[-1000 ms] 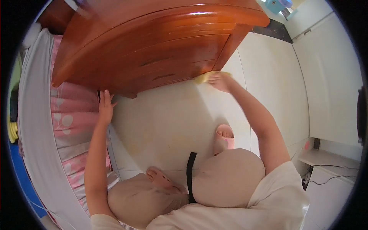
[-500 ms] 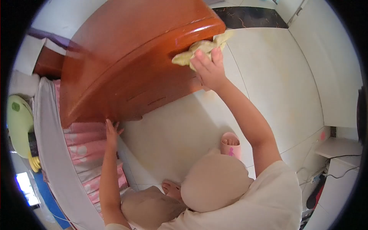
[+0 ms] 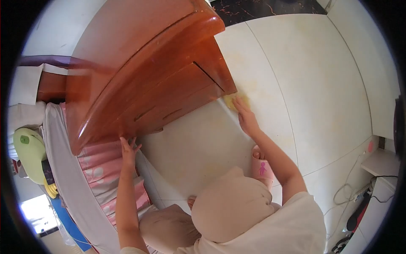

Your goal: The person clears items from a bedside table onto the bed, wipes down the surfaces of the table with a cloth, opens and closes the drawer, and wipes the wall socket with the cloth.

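Note:
A large polished reddish-brown wooden furniture piece [image 3: 169, 89] with a curved edge fills the upper left. At its low far corner, near the floor, my right hand [image 3: 247, 120] holds a yellow cloth [image 3: 237, 101], which looks slightly blurred. The fingers press over the cloth and hide part of it. My left hand [image 3: 128, 151] is empty, its fingers spread, with the fingertips against the wood's near end.
Beside my left arm runs a bed with a pink patterned skirt [image 3: 99, 169]. A light green object [image 3: 29, 146] and a lit screen [image 3: 38, 213] are farther left. My foot in a pink slipper [image 3: 262, 168] stands on pale floor tiles [image 3: 321, 97]. Cables [image 3: 344, 192] lie at the right.
My right hand has moved down with the cloth, from under the curved top edge to the low corner near the floor. My left hand stays against the wood. The view has shifted slightly.

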The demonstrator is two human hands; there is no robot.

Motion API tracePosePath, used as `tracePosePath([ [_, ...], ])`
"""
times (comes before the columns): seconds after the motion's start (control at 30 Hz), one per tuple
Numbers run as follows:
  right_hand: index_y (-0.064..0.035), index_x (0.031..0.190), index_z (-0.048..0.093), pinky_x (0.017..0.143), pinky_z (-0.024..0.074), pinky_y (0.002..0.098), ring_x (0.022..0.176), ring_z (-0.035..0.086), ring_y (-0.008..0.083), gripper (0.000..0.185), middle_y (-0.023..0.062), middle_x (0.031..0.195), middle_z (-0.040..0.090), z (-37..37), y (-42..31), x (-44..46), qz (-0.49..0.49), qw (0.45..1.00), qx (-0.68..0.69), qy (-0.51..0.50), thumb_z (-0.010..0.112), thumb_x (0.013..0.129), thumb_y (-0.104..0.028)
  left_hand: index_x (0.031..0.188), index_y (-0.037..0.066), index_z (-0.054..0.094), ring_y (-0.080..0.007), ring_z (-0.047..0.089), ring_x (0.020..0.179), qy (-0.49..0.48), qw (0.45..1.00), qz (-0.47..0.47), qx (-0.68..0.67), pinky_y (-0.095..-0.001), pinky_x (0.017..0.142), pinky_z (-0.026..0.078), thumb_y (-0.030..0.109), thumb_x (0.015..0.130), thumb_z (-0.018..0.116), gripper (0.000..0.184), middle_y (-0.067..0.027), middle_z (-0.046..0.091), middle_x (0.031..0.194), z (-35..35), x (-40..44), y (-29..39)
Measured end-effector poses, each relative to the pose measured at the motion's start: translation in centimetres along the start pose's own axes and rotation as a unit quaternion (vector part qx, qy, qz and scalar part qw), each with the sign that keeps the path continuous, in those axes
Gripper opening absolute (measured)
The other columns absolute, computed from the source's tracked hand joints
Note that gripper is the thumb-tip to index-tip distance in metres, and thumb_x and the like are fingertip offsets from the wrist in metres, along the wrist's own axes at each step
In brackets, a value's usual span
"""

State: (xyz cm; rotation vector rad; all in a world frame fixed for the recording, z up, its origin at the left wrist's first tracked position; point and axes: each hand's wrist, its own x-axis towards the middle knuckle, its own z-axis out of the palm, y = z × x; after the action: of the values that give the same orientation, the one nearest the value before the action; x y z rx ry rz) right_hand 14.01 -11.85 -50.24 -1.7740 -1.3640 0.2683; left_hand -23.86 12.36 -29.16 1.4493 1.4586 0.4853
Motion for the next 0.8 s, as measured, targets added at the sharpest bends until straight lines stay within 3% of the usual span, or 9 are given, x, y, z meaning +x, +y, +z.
tracePosePath([
  [0.03,-0.007,0.135,0.054,0.105,0.0437,0.0385,0.134,0.046,0.0284,0.046,0.0078,0.148,0.047,-0.1,-0.8,0.0,0.141,0.981,0.117,0.067,0.043,0.092,0.006,0.156,0.003,0.005,-0.0328,0.032,0.143,0.0,1.0,0.003,-0.002,-0.0458,0.107,0.042,0.074,0.094,0.03,0.097,-0.0169,0.019,0.159,0.0,0.2,-0.1],
  [0.1,-0.0074,0.134,0.052,0.099,0.048,0.0378,0.127,0.052,0.0259,0.036,0.007,0.142,0.052,-0.7,-2.8,1.0,0.4,0.832,0.337,0.185,0.038,0.101,-0.007,0.156,0.004,0.006,-0.0336,0.033,0.142,0.032,0.999,-0.004,-0.016,-0.0456,0.107,0.043,0.072,0.095,0.03,0.095,-0.0169,0.019,0.159,0.0,0.2,-0.6],
  [0.13,-0.0074,0.134,0.052,0.099,0.048,0.0378,0.127,0.052,0.0259,0.036,0.007,0.142,0.052,-1.0,-3.4,1.8,0.402,0.833,0.335,0.181,0.038,0.101,-0.007,0.156,0.004,0.006,-0.0336,0.033,0.142,0.034,0.999,-0.008,-0.016,-0.0456,0.107,0.043,0.072,0.095,0.03,0.095,-0.0169,0.019,0.159,-0.1,0.2,-1.0],
  [0.2,-0.0088,0.132,0.05,0.094,0.0505,0.0402,0.111,0.058,0.0247,0.032,0.0081,0.125,0.057,-1.9,-4.0,5.0,0.466,0.573,0.654,0.161,0.038,0.103,-0.016,0.156,0.005,0.009,-0.0337,0.034,0.142,0.046,0.999,0.012,-0.025,-0.0452,0.105,0.044,0.07,0.096,0.032,0.092,-0.0175,0.019,0.159,0.0,0.9,-1.5],
  [0.4,-0.0049,0.126,0.048,0.088,0.052,0.0424,0.099,0.058,0.0252,0.028,0.0099,0.112,0.056,-3.1,-6.4,8.6,0.468,0.432,0.735,0.231,0.037,0.102,-0.015,0.153,0.003,0.018,-0.0328,0.046,0.132,0.043,0.998,0.024,-0.027,-0.0425,0.098,0.05,0.063,0.099,0.038,0.084,-0.0153,0.029,0.151,-0.8,1.5,-2.1],
  [0.6,-0.0012,0.142,0.042,0.089,0.0505,0.036,0.107,0.059,0.0228,0.044,0.0109,0.126,0.057,-13.9,-20.8,10.2,0.344,0.569,0.721,0.196,0.036,0.099,-0.007,0.151,-0.003,0.018,-0.0326,0.05,0.127,0.075,0.997,0.02,-0.03,-0.0405,0.097,0.05,0.061,0.099,0.039,0.085,-0.0184,0.035,0.147,0.0,1.3,-1.5],
  [0.67,-0.0015,0.148,0.034,0.099,0.0487,0.0374,0.121,0.055,0.0222,0.047,0.0126,0.137,0.052,-15.4,-23.0,10.8,0.163,0.712,0.625,0.276,0.036,0.101,-0.008,0.151,-0.004,0.018,-0.0325,0.05,0.128,0.06,0.998,0.025,-0.021,-0.0399,0.097,0.049,0.061,0.099,0.039,0.086,-0.0188,0.036,0.147,-0.5,1.9,-1.8],
  [0.73,-0.0016,0.148,0.035,0.101,0.046,0.0358,0.122,0.055,0.0233,0.048,0.0138,0.139,0.051,-15.6,-22.7,13.0,0.108,0.741,0.579,0.322,0.037,0.1,-0.006,0.15,-0.006,0.019,-0.0323,0.05,0.128,0.047,0.998,0.026,-0.011,-0.0394,0.096,0.049,0.061,0.099,0.039,0.086,-0.0191,0.037,0.146,-0.8,2.1,-2.6],
  [0.8,0.0044,0.148,0.034,0.104,0.0402,0.0327,0.123,0.052,0.0284,0.054,0.0197,0.14,0.049,-14.0,-20.4,14.9,-0.071,0.919,0.157,0.355,0.039,0.094,0.001,0.149,-0.007,0.022,-0.0283,0.051,0.125,0.081,0.995,0.034,-0.044,-0.0384,0.097,0.048,0.056,0.101,0.041,0.082,-0.0174,0.04,0.144,0.0,1.5,-2.1],
])
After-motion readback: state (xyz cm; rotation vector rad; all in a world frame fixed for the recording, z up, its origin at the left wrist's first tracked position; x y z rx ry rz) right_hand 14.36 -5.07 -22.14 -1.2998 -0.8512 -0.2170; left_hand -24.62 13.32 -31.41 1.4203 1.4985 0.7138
